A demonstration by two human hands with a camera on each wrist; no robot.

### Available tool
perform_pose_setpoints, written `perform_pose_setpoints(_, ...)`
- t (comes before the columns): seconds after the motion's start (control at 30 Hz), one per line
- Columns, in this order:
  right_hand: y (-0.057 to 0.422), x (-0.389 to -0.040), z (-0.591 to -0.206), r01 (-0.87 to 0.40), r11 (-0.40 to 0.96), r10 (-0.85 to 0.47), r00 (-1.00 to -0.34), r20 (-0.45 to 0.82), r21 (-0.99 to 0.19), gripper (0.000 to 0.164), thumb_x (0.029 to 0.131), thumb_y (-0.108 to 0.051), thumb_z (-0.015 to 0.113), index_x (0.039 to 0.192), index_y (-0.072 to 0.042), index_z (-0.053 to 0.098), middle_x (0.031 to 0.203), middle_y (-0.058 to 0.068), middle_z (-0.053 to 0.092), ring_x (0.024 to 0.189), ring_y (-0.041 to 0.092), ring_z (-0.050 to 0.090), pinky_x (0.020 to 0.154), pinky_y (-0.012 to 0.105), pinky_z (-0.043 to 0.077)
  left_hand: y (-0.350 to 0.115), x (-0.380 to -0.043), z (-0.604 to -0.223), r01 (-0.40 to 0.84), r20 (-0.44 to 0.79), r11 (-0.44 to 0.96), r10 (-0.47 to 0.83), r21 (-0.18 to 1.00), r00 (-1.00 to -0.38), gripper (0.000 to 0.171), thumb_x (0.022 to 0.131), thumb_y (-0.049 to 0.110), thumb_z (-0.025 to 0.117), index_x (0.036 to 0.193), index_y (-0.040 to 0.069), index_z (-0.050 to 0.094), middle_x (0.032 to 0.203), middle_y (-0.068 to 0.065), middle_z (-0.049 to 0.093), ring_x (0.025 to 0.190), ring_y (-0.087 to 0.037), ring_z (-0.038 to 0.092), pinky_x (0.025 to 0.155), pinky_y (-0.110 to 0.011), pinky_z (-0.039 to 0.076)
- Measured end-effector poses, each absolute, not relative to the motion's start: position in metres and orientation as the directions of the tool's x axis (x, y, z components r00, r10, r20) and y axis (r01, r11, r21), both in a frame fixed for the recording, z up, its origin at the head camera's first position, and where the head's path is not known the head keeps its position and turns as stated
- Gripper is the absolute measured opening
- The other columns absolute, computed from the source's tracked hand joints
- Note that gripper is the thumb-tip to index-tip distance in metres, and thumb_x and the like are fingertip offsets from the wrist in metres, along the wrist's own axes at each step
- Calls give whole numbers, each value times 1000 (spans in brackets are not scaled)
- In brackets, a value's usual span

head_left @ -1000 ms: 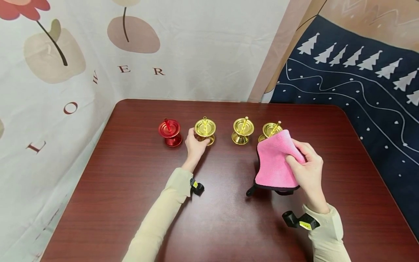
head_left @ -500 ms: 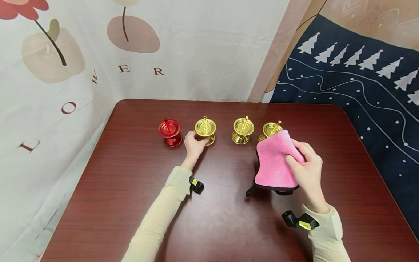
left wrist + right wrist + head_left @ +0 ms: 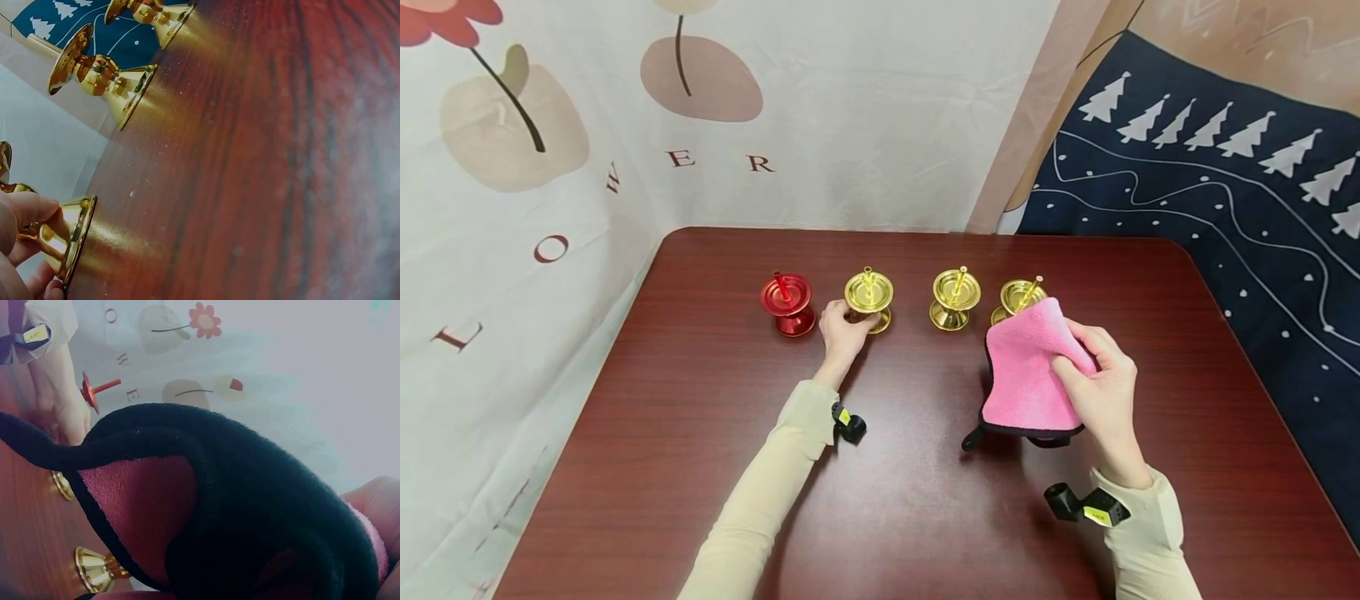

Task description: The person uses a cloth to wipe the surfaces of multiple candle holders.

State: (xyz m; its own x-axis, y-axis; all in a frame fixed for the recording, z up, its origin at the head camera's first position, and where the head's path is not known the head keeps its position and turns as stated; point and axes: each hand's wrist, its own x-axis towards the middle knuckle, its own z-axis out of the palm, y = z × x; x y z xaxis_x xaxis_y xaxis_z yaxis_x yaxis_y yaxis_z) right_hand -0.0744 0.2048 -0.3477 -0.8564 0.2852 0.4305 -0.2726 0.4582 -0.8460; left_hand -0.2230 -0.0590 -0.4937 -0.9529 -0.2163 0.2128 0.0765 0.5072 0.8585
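Four candle holders stand in a row near the table's far edge. With thumb and fingers, my left hand (image 3: 842, 335) grips the lower stem and base of a gold candle holder (image 3: 869, 293), which stands upright on the table; the left wrist view shows the thumb on its flared base (image 3: 72, 234). My right hand (image 3: 1105, 379) pinches a pink cloth (image 3: 1030, 367) with a black edge and a loop. The cloth hangs in front of the rightmost gold candle holder (image 3: 1021, 295) and hides its lower part. Another gold candle holder (image 3: 955, 298) stands between the hands, untouched.
A red candle holder (image 3: 787, 303) stands left of my left hand. The dark wooden table (image 3: 895, 508) ends at a rounded far edge. Behind it hang a pale flower-print curtain (image 3: 865, 117) and a navy cloth (image 3: 1195, 192) with white trees.
Hardly anything moves. The head view shifts very slightly; both hands keep their holds on the gold candle holder and the cloth.
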Motion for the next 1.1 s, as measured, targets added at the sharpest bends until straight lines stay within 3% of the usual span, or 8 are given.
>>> perform_pose_setpoints(0.27,201,-75,-344,-286,457,282,-851,442,-842,31,72,19,57,102,16,63,85,-23,57,72,3,50,58,13,39,-61,-221,-491,96,214,474,-200,875,-956,33,67,9,81,95,-2,69,99,-16,67,94,-32,59,86,-42,43)
perform_pose_setpoints(0.43,202,-79,-348,-289,435,280,-857,433,-853,32,71,19,57,102,16,63,83,-22,58,72,2,50,58,13,39,-60,-215,-483,125,219,447,-165,886,-962,31,66,7,79,93,1,66,90,-13,69,86,-28,60,79,-39,46)
perform_pose_setpoints(0.77,205,-97,-371,-153,260,361,-900,243,-953,35,74,15,61,108,7,65,85,-14,65,71,8,55,58,16,45,-57,-202,-462,216,286,458,-90,862,-954,27,65,9,78,86,4,64,83,-9,69,77,-24,61,72,-37,46)
perform_pose_setpoints(1.1,191,-108,-367,-11,19,316,-948,17,-1000,31,79,7,64,96,-19,69,83,-6,65,65,10,59,57,21,50,-51,-190,-442,334,385,498,-1,800,-923,30,61,15,81,80,5,60,78,-9,64,81,-28,55,70,-43,41)
